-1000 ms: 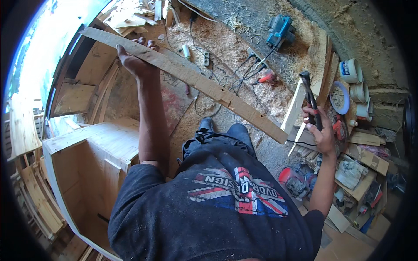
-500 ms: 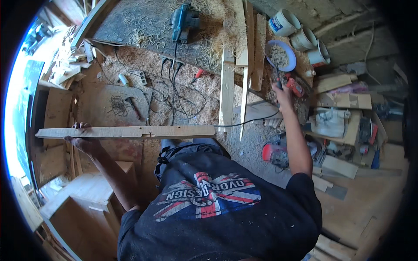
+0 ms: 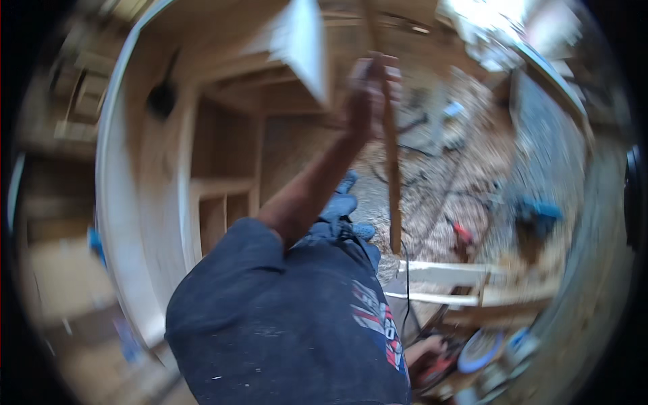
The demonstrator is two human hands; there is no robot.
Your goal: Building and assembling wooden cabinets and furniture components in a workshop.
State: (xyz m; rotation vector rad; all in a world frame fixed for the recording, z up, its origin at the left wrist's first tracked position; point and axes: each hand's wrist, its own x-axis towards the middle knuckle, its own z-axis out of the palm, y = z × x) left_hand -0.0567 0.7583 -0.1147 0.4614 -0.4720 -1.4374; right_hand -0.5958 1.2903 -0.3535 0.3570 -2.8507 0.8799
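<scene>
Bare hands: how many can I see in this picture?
2: the left hand grips a long, narrow brown wooden board, upper middle; the right hand is lower right, beside a round, lilac-rimmed bowl. Blur could hide others.

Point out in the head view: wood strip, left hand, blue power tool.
Wood strip (image 3: 391, 165): head view, on the middle of its length, below the hand.
Left hand (image 3: 366, 96): head view, on the blurred middle of the hand.
Blue power tool (image 3: 538, 210): head view, on its blue body.
</scene>
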